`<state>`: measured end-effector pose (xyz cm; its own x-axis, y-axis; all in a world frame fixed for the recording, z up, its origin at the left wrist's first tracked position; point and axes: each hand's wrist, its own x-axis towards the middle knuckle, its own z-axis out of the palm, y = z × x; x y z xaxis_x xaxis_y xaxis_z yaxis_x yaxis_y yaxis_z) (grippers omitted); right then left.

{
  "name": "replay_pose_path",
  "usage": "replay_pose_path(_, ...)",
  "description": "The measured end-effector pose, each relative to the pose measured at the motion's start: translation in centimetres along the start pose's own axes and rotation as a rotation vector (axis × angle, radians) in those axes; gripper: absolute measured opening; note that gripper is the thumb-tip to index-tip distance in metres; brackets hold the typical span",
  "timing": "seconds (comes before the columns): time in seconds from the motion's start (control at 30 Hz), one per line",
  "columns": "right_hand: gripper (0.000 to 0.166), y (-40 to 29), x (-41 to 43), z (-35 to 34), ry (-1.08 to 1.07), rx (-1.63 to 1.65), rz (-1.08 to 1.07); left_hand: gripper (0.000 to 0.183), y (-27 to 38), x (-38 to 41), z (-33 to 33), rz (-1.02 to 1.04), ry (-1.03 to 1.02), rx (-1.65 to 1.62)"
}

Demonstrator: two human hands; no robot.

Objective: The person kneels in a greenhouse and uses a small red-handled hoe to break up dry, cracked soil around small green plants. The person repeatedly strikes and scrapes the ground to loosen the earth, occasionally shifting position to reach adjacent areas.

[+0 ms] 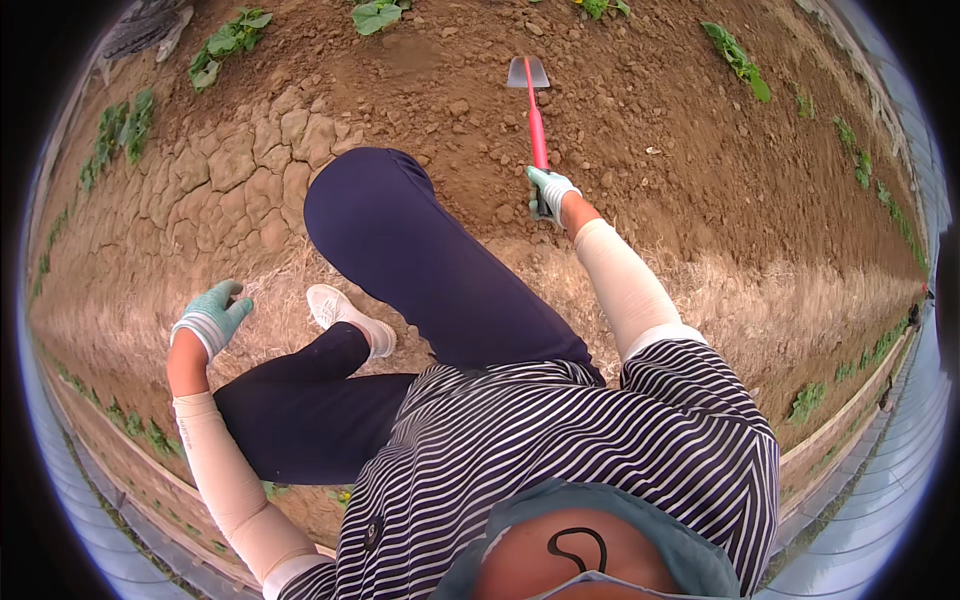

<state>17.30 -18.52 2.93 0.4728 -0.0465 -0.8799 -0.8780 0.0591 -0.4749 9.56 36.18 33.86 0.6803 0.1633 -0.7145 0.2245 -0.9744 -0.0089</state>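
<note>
My right hand (550, 195), in a green and white knit glove, is closed around the dark grip of a hand hoe (537, 135) with a red shaft. The hoe's flat metal blade (517, 73) rests at the loosened brown soil (600, 135) ahead of me. My left hand (214, 315), gloved the same way, is held out at the left beside my knee, fingers a little bent and apart, with nothing in it. Cracked, dry soil (232, 165) lies beyond it, to the left of the loosened part.
Leafy green plants stand at the top left (225, 45), top middle (375, 15) and upper right (735, 60). A strip of dry straw (765, 300) crosses under me, where my light shoe (330, 306) stands. Plastic sheeting (892, 480) lines the right side.
</note>
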Motion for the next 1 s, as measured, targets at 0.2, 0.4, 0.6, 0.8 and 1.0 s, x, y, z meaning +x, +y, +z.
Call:
replay_pose_path(0.2, 0.029, -2.7, 6.6, 4.5, 0.089, -0.132, 0.014, 0.050, 1.1, -0.4, -0.7, -0.019, 0.011, 0.042)
replay_pose_path(0.4, 0.042, -2.0, 4.8, 3.9, -0.334, 0.535, 0.101, 0.051, 0.8, -1.2, -0.7, -0.038, -0.039, 0.059)
replay_pose_path(0.6, 0.034, -4.6, 5.1, -0.2, -0.502, 0.642, 0.004, 0.049, 1.2, -0.3, -0.5, 0.070, -0.037, -0.012)
replay_pose_path(0.8, 0.037, 5.0, 2.7, 2.9, 0.400, -0.865, -0.365, 0.046, 1.6, -0.1, -1.2, 0.072, -0.015, -0.024)
replay_pose_path(1.0, 0.030, 6.9, 0.4, 5.1, -0.092, -0.380, -0.020, 0.047, 1.5, -0.6, -0.8, 0.067, -0.033, -0.023)
